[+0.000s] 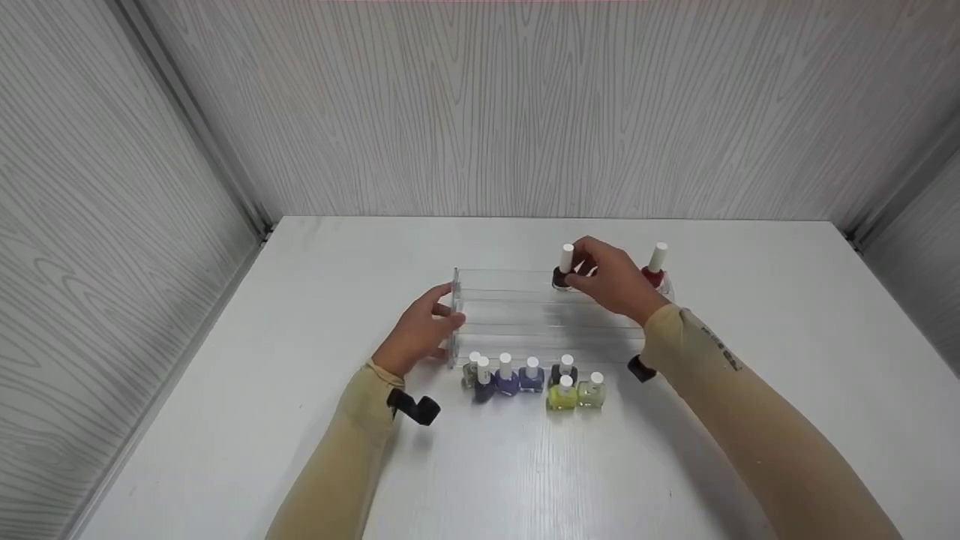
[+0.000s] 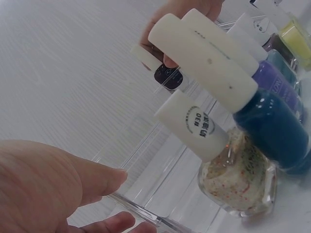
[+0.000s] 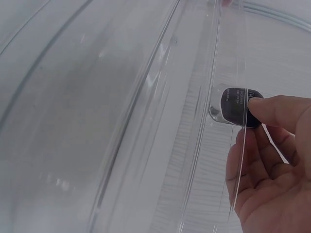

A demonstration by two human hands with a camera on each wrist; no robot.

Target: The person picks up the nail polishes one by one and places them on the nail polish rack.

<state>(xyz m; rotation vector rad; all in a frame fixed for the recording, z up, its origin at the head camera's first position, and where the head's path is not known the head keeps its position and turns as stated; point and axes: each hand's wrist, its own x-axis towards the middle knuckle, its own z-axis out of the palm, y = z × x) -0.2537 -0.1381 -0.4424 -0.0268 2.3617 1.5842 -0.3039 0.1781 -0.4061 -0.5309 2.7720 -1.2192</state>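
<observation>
A clear acrylic tiered rack [image 1: 510,296] stands on the white table. At its left end my left hand [image 1: 421,330] holds the side panel, thumb on one side and fingers on the other; the left wrist view shows this edge between them. With thumb and fingers my right hand [image 1: 613,279] pinches a dark nail polish bottle [image 1: 561,277], white cap up, at the rack's top back tier. In the right wrist view the dark bottle [image 3: 234,105] shows through the clear plastic. A red nail polish bottle [image 1: 652,276] stands on the top tier, farther right.
Several nail polish bottles stand in front of the rack: a glittery one [image 2: 238,179], a dark blue one [image 2: 274,128], purple ones [image 1: 506,382], a dark one [image 1: 555,373], a yellow one [image 1: 561,397] and a pale green one [image 1: 591,394]. A wood-grain wall [image 1: 480,112] rises behind.
</observation>
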